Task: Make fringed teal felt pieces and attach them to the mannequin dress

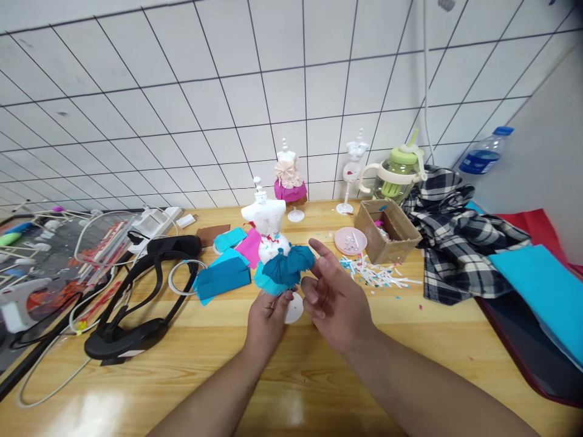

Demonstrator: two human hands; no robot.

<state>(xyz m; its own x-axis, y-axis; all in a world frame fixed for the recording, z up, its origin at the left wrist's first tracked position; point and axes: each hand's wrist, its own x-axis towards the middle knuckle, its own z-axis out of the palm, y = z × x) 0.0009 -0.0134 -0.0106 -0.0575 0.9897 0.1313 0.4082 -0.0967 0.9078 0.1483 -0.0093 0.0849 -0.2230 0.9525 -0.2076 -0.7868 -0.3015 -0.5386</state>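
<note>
A small white mannequin wearing a ruffled teal paper skirt stands on a round white base at the middle of the wooden table. My left hand pinches the mannequin just under the skirt, fingers closed on its stand. To its right, my right hand hovers with fingers loosely spread, the fingertips close to the skirt's right side and holding nothing. Folded teal paper and a pink paper piece lie just left of the mannequin.
Two more mannequins stand by the tiled wall. A cardboard box, pink dish, paper scraps, green cup, plaid cloth and water bottle lie right. A black strap, cables and tools lie left.
</note>
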